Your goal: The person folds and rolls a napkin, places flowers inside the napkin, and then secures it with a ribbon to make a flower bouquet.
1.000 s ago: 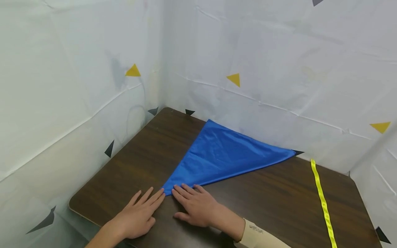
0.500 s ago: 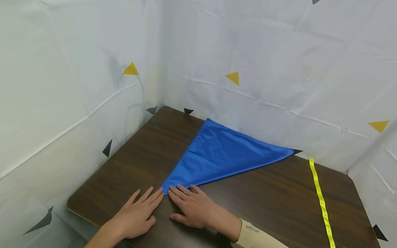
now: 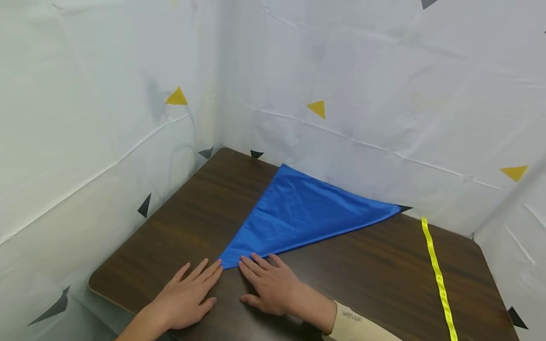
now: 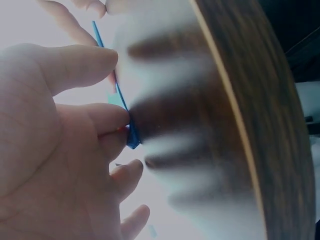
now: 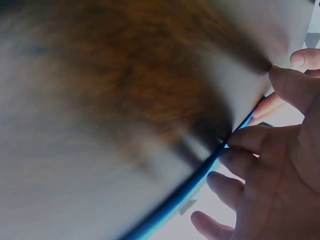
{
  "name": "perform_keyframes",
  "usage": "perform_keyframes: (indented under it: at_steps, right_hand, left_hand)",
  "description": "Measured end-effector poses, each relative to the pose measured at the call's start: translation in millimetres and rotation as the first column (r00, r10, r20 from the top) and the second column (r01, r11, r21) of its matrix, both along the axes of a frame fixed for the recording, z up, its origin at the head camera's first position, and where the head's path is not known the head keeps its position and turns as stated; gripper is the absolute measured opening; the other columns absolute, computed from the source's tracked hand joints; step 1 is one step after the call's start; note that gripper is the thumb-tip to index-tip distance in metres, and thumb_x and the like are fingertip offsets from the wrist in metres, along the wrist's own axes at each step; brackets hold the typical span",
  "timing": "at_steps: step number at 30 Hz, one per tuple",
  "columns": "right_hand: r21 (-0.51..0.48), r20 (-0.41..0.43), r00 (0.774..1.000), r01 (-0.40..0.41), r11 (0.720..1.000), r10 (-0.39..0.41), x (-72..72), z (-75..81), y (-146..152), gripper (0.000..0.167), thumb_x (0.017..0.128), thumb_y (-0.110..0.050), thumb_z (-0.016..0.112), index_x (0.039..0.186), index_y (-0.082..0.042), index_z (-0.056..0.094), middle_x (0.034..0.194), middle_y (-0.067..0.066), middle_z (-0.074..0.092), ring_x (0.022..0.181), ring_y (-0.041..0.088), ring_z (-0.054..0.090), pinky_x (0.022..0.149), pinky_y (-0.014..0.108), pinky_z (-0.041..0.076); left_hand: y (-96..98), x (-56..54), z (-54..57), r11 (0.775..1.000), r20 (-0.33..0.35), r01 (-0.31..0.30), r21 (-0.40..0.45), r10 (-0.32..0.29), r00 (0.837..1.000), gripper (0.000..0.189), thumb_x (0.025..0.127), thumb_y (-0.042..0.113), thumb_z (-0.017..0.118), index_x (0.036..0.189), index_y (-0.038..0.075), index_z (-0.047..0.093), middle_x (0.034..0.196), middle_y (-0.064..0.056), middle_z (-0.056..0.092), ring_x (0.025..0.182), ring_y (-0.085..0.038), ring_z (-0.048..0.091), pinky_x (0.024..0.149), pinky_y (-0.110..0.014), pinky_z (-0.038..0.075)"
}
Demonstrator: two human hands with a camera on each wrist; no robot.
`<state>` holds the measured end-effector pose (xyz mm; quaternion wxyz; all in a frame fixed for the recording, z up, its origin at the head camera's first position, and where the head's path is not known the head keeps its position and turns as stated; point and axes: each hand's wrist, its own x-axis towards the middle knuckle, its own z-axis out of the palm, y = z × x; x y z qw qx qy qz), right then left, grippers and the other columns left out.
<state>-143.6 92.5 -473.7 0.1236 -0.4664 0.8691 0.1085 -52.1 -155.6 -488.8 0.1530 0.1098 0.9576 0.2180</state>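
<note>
A shiny blue cloth (image 3: 307, 206) lies flat in a triangle on the dark wooden table, its narrow corner pointing toward the person. At that corner, the fingertips of my left hand (image 3: 185, 298) rest with the fingers straight. My right hand (image 3: 270, 286) lies just to the right, palm down, fingertips on the cloth's near edge. In the left wrist view, the blue cloth (image 4: 132, 137) shows as a thin strip at the fingertips. The right wrist view has the cloth's edge (image 5: 182, 192) running under straight fingers. Neither hand grips anything.
A yellow ribbon (image 3: 437, 274) stretches from the back edge toward the front on the right side of the table (image 3: 362, 279). White sheets (image 3: 362, 71) with yellow and black triangle marks hang behind and to the left of the table.
My right hand has slid slightly right along the cloth's near edge, widening the gap from my left hand. The left hand stays at the corner. The head view has shifted a little.
</note>
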Motion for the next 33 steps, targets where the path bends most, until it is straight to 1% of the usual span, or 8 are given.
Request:
perform_keyframes:
  at_steps: [6, 11, 15, 22, 26, 30, 33]
  right_hand:
    - [0.009, 0.000, 0.999, 0.035, 0.999, -0.035, -5.8, -1.5, 11.5, 0.081, 0.108, -0.073, 0.035, 0.174, -0.028, 0.019, 0.181, -0.010, 0.018, 0.168, 0.016, 0.020, 0.132, 0.054, 0.027]
    - [0.017, -0.013, 0.998, 0.064, 0.998, -0.063, -10.0, 0.9, 19.7, 0.081, 0.108, -0.072, 0.038, 0.174, -0.028, 0.020, 0.180, -0.009, 0.019, 0.167, 0.016, 0.022, 0.132, 0.055, 0.027]
    - [0.014, -0.006, 0.996, 0.086, 0.996, -0.086, -12.3, 1.5, 26.7, 0.081, 0.108, -0.072, 0.038, 0.173, -0.027, 0.021, 0.180, -0.009, 0.020, 0.167, 0.016, 0.021, 0.132, 0.056, 0.027]
    - [0.007, 0.005, 0.992, 0.123, 0.992, -0.123, -14.9, 3.1, 38.5, 0.079, 0.109, -0.069, 0.041, 0.173, -0.025, 0.024, 0.180, -0.007, 0.022, 0.167, 0.018, 0.022, 0.131, 0.056, 0.026]
    - [0.004, 0.003, 0.990, 0.138, 0.990, -0.138, -17.4, 4.5, 42.8, 0.079, 0.109, -0.069, 0.042, 0.173, -0.025, 0.025, 0.180, -0.007, 0.023, 0.167, 0.019, 0.024, 0.131, 0.056, 0.027]
    - [0.004, 0.013, 0.988, 0.156, 0.988, -0.156, -19.6, 3.7, 47.5, 0.080, 0.108, -0.069, 0.042, 0.173, -0.024, 0.025, 0.180, -0.006, 0.022, 0.167, 0.019, 0.024, 0.131, 0.056, 0.026]
    - [0.000, 0.027, 0.986, 0.166, 0.986, -0.166, -20.6, 3.7, 50.2, 0.080, 0.108, -0.069, 0.043, 0.173, -0.024, 0.026, 0.180, -0.006, 0.022, 0.167, 0.020, 0.024, 0.131, 0.057, 0.026]
  left_hand:
    - [1.4, -0.1, 4.2, 1.000, -0.001, 0.008, -0.015, -0.008, 1.000, 0.071, 0.107, 0.042, 0.065, 0.167, 0.015, 0.040, 0.178, 0.001, 0.029, 0.166, -0.033, 0.026, 0.130, -0.071, 0.013]
    - [-0.3, -3.7, 6.8, 1.000, 0.018, 0.009, -0.030, -0.008, 1.000, 0.068, 0.107, 0.042, 0.065, 0.166, 0.015, 0.043, 0.177, 0.001, 0.032, 0.164, -0.032, 0.031, 0.126, -0.070, 0.024]
    - [-0.6, -8.4, 8.2, 0.998, 0.045, 0.009, -0.057, -0.006, 0.999, 0.067, 0.107, 0.044, 0.064, 0.166, 0.018, 0.044, 0.177, 0.003, 0.032, 0.164, -0.030, 0.032, 0.125, -0.068, 0.030]
    - [3.6, -12.8, 14.2, 0.997, 0.065, 0.034, -0.066, -0.030, 0.997, 0.066, 0.107, 0.042, 0.064, 0.165, 0.016, 0.045, 0.177, 0.002, 0.034, 0.162, -0.031, 0.035, 0.122, -0.067, 0.035]
    - [4.8, -14.5, 17.2, 0.996, 0.066, 0.035, -0.085, -0.029, 0.997, 0.065, 0.107, 0.043, 0.064, 0.164, 0.016, 0.046, 0.176, 0.002, 0.035, 0.162, -0.029, 0.037, 0.120, -0.065, 0.039]
    - [5.5, -13.9, 17.8, 0.995, 0.056, 0.039, -0.095, -0.034, 0.998, 0.066, 0.107, 0.043, 0.065, 0.164, 0.016, 0.046, 0.176, 0.001, 0.036, 0.162, -0.030, 0.037, 0.119, -0.065, 0.040]
    - [5.8, -11.1, 16.9, 0.995, 0.052, 0.029, -0.099, -0.024, 0.998, 0.067, 0.107, 0.044, 0.065, 0.164, 0.016, 0.046, 0.176, 0.001, 0.036, 0.162, -0.030, 0.037, 0.119, -0.065, 0.040]
